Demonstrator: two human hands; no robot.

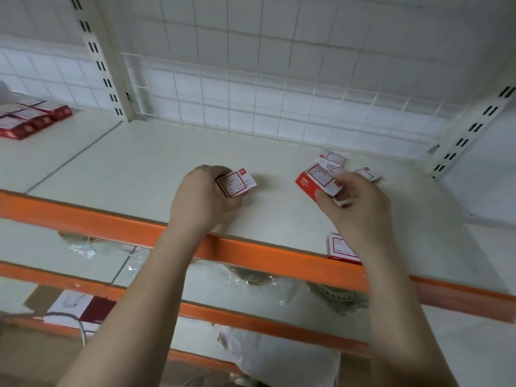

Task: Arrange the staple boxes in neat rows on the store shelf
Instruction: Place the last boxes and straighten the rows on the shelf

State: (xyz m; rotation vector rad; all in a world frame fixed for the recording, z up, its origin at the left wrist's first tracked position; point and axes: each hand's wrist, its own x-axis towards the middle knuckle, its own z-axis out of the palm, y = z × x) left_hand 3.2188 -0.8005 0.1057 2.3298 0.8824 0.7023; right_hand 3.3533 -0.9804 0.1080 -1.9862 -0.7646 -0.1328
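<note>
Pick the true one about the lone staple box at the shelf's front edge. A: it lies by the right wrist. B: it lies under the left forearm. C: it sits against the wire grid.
A: the lone staple box lies beside the right hand wrist.

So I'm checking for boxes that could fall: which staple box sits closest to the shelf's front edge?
The lone staple box at the orange front lip, under the right wrist. The loose boxes lie farther back.

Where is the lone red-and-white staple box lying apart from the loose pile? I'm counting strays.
In the head view, the lone red-and-white staple box lies at the shelf's orange front edge, on the right, partly hidden beneath the right wrist.
</note>
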